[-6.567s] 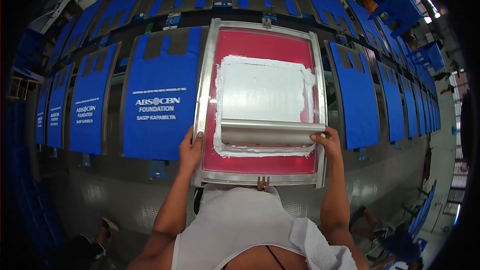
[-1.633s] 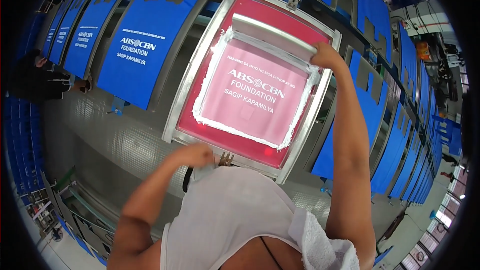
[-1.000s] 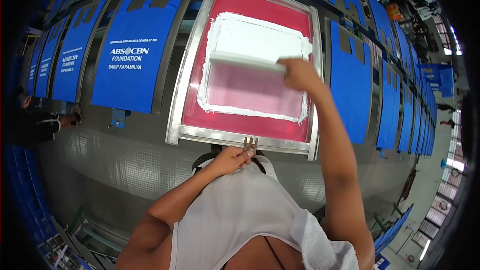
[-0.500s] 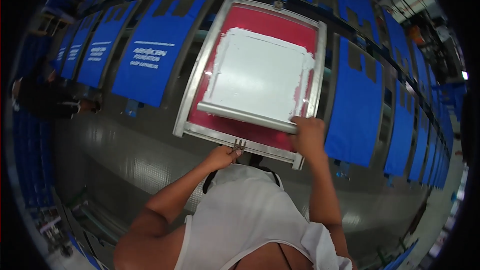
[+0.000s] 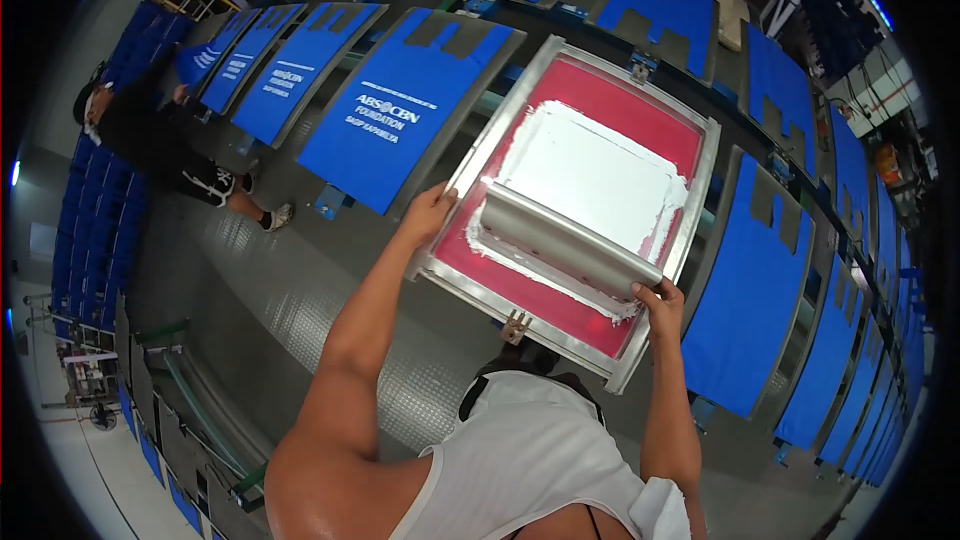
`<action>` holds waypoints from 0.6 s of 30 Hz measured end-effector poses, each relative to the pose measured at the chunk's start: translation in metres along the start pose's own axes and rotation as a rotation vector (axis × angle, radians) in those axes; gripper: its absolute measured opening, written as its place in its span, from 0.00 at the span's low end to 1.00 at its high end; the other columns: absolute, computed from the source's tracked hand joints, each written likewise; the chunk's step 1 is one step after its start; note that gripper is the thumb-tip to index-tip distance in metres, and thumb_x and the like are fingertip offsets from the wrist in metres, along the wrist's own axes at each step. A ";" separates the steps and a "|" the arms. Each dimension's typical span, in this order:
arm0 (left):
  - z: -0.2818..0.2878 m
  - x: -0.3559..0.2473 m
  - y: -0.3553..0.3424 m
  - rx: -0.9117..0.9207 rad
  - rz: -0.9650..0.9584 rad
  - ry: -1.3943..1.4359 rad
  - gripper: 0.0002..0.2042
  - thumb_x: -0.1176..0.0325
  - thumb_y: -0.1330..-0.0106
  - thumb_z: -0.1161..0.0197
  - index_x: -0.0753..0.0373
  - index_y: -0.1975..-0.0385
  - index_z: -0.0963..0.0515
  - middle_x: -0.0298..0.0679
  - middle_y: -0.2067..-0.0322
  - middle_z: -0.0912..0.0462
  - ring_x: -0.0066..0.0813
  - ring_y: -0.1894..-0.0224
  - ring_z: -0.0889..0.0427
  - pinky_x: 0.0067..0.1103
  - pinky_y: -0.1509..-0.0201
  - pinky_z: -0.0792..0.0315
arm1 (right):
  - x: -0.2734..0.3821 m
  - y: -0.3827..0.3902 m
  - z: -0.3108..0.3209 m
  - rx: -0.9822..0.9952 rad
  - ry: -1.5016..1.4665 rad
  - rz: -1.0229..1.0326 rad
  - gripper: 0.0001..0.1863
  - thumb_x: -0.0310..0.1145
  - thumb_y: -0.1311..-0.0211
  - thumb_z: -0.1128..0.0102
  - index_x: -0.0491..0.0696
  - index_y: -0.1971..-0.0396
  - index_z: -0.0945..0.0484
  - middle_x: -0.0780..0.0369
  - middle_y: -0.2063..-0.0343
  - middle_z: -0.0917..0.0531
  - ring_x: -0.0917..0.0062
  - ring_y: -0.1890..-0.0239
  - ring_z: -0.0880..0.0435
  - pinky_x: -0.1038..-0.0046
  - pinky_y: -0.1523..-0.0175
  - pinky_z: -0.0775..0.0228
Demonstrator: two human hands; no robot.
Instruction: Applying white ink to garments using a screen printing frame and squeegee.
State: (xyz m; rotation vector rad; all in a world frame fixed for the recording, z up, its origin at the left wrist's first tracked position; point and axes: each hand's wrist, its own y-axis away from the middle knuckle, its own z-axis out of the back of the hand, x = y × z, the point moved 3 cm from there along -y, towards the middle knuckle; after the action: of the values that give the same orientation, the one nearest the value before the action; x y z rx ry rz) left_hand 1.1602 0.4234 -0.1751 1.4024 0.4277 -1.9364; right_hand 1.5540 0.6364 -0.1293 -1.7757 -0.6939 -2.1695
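Observation:
A metal-edged silk-screen frame [image 5: 478,152] with red mesh lies tilted before me, a broad patch of white ink [image 5: 590,175] spread over it. Across the near part of the ink leans a grey metal squeegee [image 5: 570,240], with white smears below it. My left hand [image 5: 432,214] is closed on the frame's left rail. My right hand [image 5: 660,308] is closed at the right rail, its thumb against the squeegee's right end; the rail hides some of its fingers. A small metal bracket [image 5: 515,327] sits on the frame's near edge.
Blue cut fabric panels lie on slanted boards in rows, a white-printed one [image 5: 395,105] to the left and a plain one [image 5: 745,290] to the right. A rail with metal fittings runs behind the frame. Another person [image 5: 160,135] stands far left among the panels.
My left hand has gone from the bracket at the near edge to the left rail. The right hand has shifted to the right rail, and the squeegee now leans with its broad face showing.

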 end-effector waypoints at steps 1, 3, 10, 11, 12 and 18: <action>0.003 0.008 -0.001 -0.005 -0.017 -0.026 0.19 0.60 0.33 0.46 0.65 0.47 0.28 0.44 0.60 0.18 0.25 0.58 0.23 0.22 0.53 0.31 | -0.003 0.000 0.002 0.004 -0.028 -0.016 0.14 0.30 0.57 0.31 0.42 0.67 0.18 0.65 0.76 0.20 0.81 0.72 0.24 0.78 0.64 0.32; -0.001 -0.008 0.009 0.002 -0.004 -0.082 0.18 0.63 0.32 0.47 0.66 0.47 0.28 0.43 0.58 0.19 0.25 0.57 0.23 0.21 0.52 0.31 | -0.011 0.000 0.013 -0.029 -0.063 -0.035 0.14 0.29 0.58 0.31 0.42 0.68 0.19 0.65 0.75 0.20 0.81 0.70 0.23 0.77 0.62 0.32; -0.062 0.055 0.000 0.024 -0.083 0.027 0.19 0.61 0.30 0.49 0.67 0.45 0.30 0.42 0.57 0.19 0.22 0.56 0.24 0.20 0.50 0.31 | -0.079 -0.009 0.019 -0.135 -0.141 -0.010 0.15 0.27 0.59 0.31 0.42 0.67 0.18 0.64 0.72 0.18 0.80 0.67 0.22 0.76 0.58 0.31; -0.080 0.075 -0.010 0.096 -0.003 -0.022 0.20 0.60 0.31 0.48 0.67 0.45 0.30 0.42 0.59 0.19 0.21 0.57 0.24 0.20 0.51 0.31 | -0.099 -0.010 0.026 -0.173 -0.103 -0.009 0.15 0.26 0.60 0.32 0.42 0.67 0.18 0.64 0.72 0.18 0.80 0.67 0.22 0.76 0.58 0.31; -0.087 0.081 -0.021 0.159 0.072 -0.074 0.20 0.59 0.31 0.48 0.66 0.45 0.30 0.42 0.60 0.18 0.21 0.58 0.24 0.20 0.52 0.31 | -0.100 -0.011 0.030 -0.204 -0.068 -0.003 0.15 0.25 0.60 0.32 0.42 0.67 0.18 0.64 0.72 0.18 0.80 0.67 0.22 0.76 0.58 0.30; -0.107 0.098 -0.029 0.169 -0.053 0.011 0.21 0.59 0.32 0.46 0.67 0.45 0.30 0.45 0.57 0.18 0.24 0.56 0.23 0.20 0.52 0.30 | -0.111 -0.004 0.032 -0.246 -0.064 -0.032 0.15 0.25 0.60 0.34 0.41 0.66 0.18 0.63 0.71 0.17 0.79 0.66 0.21 0.76 0.57 0.30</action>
State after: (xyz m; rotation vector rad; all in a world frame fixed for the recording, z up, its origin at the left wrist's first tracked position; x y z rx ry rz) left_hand 1.1980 0.4770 -0.3079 1.5226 0.3149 -2.0489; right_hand 1.6044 0.6450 -0.2330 -1.9735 -0.4895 -2.3130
